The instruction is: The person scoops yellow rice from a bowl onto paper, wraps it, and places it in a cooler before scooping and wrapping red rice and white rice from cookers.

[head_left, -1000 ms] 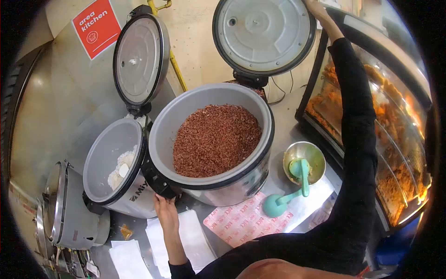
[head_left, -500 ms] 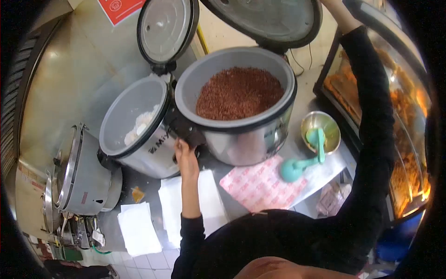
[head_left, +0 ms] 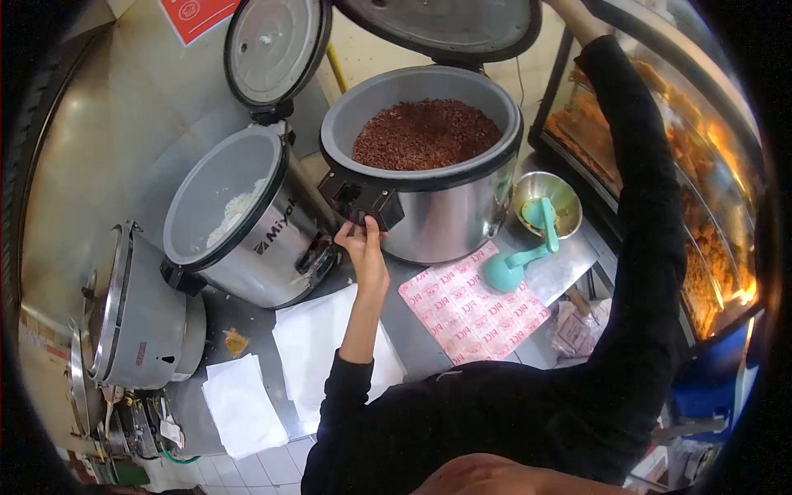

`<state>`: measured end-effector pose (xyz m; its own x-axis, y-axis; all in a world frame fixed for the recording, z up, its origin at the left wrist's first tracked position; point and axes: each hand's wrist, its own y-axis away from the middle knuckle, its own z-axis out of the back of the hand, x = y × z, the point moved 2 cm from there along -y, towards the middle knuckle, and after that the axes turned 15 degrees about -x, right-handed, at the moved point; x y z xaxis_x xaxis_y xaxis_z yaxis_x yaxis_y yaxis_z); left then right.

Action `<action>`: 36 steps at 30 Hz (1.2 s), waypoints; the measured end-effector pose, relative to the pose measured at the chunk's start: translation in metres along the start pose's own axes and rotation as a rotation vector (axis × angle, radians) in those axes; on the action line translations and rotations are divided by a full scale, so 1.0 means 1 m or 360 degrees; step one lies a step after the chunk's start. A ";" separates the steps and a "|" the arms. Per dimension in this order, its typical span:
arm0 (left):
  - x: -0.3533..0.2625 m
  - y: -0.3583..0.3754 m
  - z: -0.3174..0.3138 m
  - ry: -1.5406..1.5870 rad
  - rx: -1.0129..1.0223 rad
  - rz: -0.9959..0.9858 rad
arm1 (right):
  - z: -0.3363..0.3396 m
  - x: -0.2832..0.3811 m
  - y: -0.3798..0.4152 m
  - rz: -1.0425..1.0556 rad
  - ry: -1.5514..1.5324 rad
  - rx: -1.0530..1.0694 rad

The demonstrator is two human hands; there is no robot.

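Observation:
My left hand [head_left: 363, 243] has its thumb and fingers closed on the black front latch [head_left: 363, 200] of the large steel rice cooker [head_left: 441, 210]. Dark reddish-brown rice [head_left: 425, 136] fills part of its grey pot. The cooker's round lid [head_left: 445, 29] stands raised. At the top edge of the view, my right hand [head_left: 575, 18] is at the right rim of this lid, its fingers cut off or hidden. To the left stands a smaller open rice cooker [head_left: 272, 264] with white rice [head_left: 235, 216] inside and its own lid [head_left: 275, 49] up.
A teal scoop [head_left: 505, 272] reaches from the printed paper [head_left: 470, 318] into a steel bowl [head_left: 573, 210]. White paper sheets [head_left: 243, 408] lie along the counter's front edge. A lit glass food case [head_left: 701, 206] borders the right; another grey pot [head_left: 153, 330] stands far left.
The large cooker has turned and shifted rightward, bringing its latch toward me and away from the smaller cooker. My left hand has moved right with the latch. The whole view has shifted somewhat.

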<state>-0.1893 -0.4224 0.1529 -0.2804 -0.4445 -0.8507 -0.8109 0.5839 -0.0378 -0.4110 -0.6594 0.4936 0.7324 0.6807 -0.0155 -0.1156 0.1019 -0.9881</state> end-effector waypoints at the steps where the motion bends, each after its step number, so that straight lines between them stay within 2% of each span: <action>1: 0.003 0.004 -0.006 -0.0006 -0.0015 -0.0020 | 0.003 -0.001 0.006 0.0034 -0.0088 -0.0010; 2: 0.004 0.006 -0.010 0.0016 0.0024 0.0049 | 0.008 -0.003 0.015 0.0142 -0.0138 0.0010; 5: 0.011 0.010 -0.019 0.0007 0.0017 0.0081 | 0.025 0.018 0.047 0.0090 -0.0181 0.0256; 8: 0.013 0.011 -0.023 0.0085 0.0028 0.0020 | 0.032 0.042 0.086 0.0599 0.0152 0.0338; 9: 0.016 0.011 -0.022 0.0104 0.0038 -0.0003 | 0.031 0.044 0.105 0.0708 0.0132 0.0170; 14: 0.019 0.009 -0.015 0.0218 0.0099 0.0095 | 0.042 0.063 0.184 0.0918 0.0094 0.0323; 17: 0.016 0.028 -0.008 0.0255 0.0068 0.0033 | 0.062 0.065 0.194 0.0648 -0.0017 0.0591; 18: 0.019 0.046 -0.003 0.0210 0.0046 -0.0021 | 0.080 0.071 0.188 0.0597 0.0421 0.1121; 19: 0.019 0.058 0.006 0.0167 0.0027 -0.0083 | 0.101 0.073 0.197 0.0474 0.0338 0.1266; 20: 0.043 0.064 0.036 -0.0759 0.0435 -0.0628 | 0.122 0.076 0.206 0.0340 0.0262 0.1403; 21: 0.065 0.096 0.049 -0.1025 0.0625 -0.0693 | 0.136 0.070 0.236 0.0132 -0.0345 0.1148; 22: 0.077 0.119 0.053 -0.1371 0.1135 -0.0500 | 0.136 0.066 0.287 0.0022 -0.0799 0.1429; 23: 0.096 0.142 0.057 -0.1909 0.1492 -0.0973 | 0.122 0.048 0.367 -0.0071 -0.0677 0.1712; 25: 0.146 0.166 0.073 -0.2022 0.1691 -0.0887 | 0.107 0.040 0.455 0.0264 -0.0340 0.1643; 27: 0.167 0.164 0.085 -0.2079 0.1730 -0.1039 | 0.095 0.033 0.492 0.0085 -0.0394 0.1474; 29: 0.166 0.159 0.090 -0.1966 0.1721 -0.1095 | 0.090 0.020 0.503 -0.0029 -0.0336 0.1594; 31: 0.160 0.152 0.097 -0.1884 0.1737 -0.1109 | 0.097 0.039 0.486 -0.0145 -0.0250 0.1678; 33: 0.154 0.144 0.102 -0.1811 0.1762 -0.1138 | 0.108 0.041 0.496 -0.0027 -0.0179 0.1436; 36: 0.153 0.121 0.123 -0.1740 0.1741 -0.1178 | 0.130 0.098 0.470 -0.0375 -0.0143 0.1153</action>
<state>-0.2672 -0.3363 -0.0463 0.7958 -0.4493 -0.4061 0.2357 0.8474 -0.4757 -0.4802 -0.4503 0.0475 0.7386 0.6350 0.2264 -0.3964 0.6807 -0.6160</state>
